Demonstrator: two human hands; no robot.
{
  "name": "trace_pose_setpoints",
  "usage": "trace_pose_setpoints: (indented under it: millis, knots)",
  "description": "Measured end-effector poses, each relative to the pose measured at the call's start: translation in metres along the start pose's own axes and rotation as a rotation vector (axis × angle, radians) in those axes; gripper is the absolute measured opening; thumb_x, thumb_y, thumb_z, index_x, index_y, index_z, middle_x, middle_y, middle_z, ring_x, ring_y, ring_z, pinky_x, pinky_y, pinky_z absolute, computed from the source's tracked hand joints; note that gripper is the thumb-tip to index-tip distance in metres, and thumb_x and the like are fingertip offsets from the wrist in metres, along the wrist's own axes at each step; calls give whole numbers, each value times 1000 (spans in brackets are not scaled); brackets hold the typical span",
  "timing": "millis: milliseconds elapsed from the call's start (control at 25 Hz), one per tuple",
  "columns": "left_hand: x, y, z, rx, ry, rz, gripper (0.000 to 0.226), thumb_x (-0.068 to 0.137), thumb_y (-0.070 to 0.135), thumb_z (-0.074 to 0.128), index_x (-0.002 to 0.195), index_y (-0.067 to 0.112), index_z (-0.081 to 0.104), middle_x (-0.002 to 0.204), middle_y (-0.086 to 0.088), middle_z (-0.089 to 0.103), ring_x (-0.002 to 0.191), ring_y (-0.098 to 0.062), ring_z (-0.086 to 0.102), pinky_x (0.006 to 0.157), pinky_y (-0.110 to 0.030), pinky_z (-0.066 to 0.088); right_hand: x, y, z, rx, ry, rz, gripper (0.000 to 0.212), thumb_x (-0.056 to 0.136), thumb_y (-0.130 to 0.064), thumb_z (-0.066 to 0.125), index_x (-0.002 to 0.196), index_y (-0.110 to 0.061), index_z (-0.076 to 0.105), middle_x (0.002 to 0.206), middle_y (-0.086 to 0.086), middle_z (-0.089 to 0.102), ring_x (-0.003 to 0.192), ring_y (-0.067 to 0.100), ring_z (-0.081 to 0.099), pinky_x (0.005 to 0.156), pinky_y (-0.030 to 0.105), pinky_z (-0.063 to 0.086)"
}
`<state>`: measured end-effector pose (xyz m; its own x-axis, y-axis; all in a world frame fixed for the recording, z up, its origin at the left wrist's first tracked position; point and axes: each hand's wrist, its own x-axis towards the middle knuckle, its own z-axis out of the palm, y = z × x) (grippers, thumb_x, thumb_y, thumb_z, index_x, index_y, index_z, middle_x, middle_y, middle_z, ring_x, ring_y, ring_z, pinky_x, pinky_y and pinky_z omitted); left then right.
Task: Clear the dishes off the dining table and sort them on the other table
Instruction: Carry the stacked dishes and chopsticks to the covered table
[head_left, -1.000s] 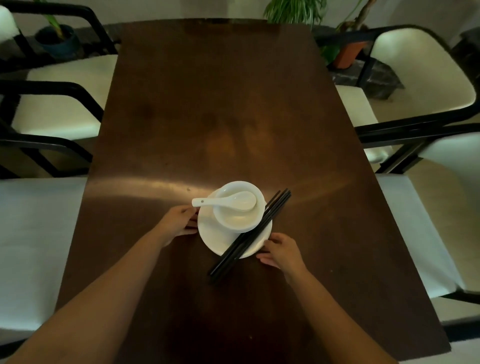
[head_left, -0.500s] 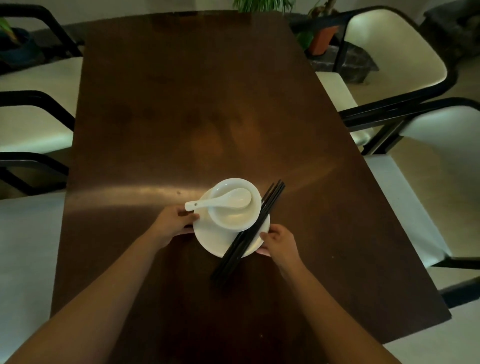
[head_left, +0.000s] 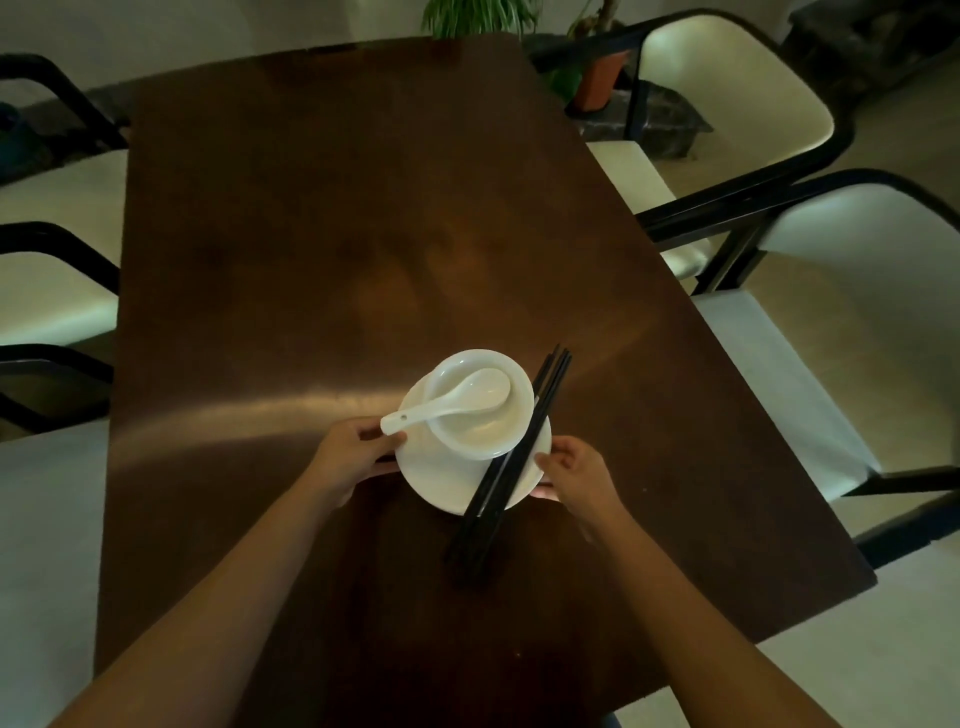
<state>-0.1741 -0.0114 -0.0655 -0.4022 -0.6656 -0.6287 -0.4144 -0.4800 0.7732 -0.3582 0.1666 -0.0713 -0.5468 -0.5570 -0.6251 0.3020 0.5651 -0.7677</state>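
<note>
I have my left hand (head_left: 349, 457) and right hand (head_left: 575, 475) grasping the plate (head_left: 441, 480) rim at nine and three o'clock, bowl (head_left: 480, 415), spoon (head_left: 447, 402) and chopsticks (head_left: 506, 470) stacked on it, near the surface's (head_left: 311, 234) front. Lifting stage; next I'd carry it level so the chopsticks don't slide.

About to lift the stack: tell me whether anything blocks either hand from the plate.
Nothing visible does. The left hand and right hand already grip opposite edges of the white plate, which carries the bowl, spoon and chopsticks.

Arms: two forearms, bare to the frame edge, no sleeves visible.
Hands: left hand (head_left: 349, 457) and right hand (head_left: 576, 475), bare, ungloved.
</note>
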Motion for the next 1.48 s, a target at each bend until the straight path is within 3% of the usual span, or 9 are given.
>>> trace_pose_setpoints:
  millis: [200,360,560,720,840,1040,1160,1280,1480]
  knots:
    - [-25,17,32,42,-57,76,29,82,1,63,111,6,62,93,0,66,83,-17,66,58,-26,57,-22,1,-37,45,40,-19,18,89,-9,56,107,-13,54,96,5,63,81,17,68,61,25,59]
    - [-48,33,73,109,-127,89,38,82,2,62,119,0,55,110,-12,64,92,-26,65,70,-34,54,-53,4,-81,118,103,-36,14,89,-10,57,101,-15,55,92,5,65,74,15,69,54,21,57]
    - [-83,54,150,153,-257,157,30,82,-1,61,112,-2,59,103,-16,66,83,-25,67,67,-32,58,-100,12,-157,180,217,-78,11,88,-9,58,98,-13,57,89,6,66,73,19,70,55,23,58]
    - [-121,64,241,193,-371,220,16,82,-3,61,97,2,65,86,-10,68,64,-13,70,51,-21,56,-144,31,-242,227,329,-86,14,88,-7,57,102,-8,56,87,8,66,72,20,70,56,25,59]
    - [-151,63,317,210,-443,238,15,82,-5,59,89,6,66,81,-8,67,55,-8,68,52,-23,57,-177,49,-311,259,412,-105,15,88,-5,55,103,-4,57,83,10,66,68,19,68,52,23,58]
    - [-197,46,445,193,-508,221,10,82,-5,60,84,3,65,78,-9,67,56,-10,69,47,-21,55,-226,84,-429,327,489,-128,9,88,-1,53,96,-3,58,77,11,64,66,19,65,51,24,58]
    - [-213,37,511,240,-592,209,11,82,-1,61,91,3,66,84,-10,69,70,-17,69,55,-25,58,-249,104,-487,367,541,-125,8,88,1,52,89,-4,59,76,11,64,66,19,65,49,22,57]
    - [-224,35,571,294,-657,208,16,80,1,65,95,6,67,86,-10,71,74,-19,71,59,-30,59,-264,124,-538,385,599,-108,8,88,0,52,93,-3,58,78,12,63,67,20,65,49,23,57]
    - [-235,39,680,364,-774,185,17,79,0,65,95,7,66,91,-12,70,75,-21,71,54,-26,57,-273,152,-619,462,738,-99,8,88,0,53,92,-2,59,74,11,63,63,17,65,47,21,56]
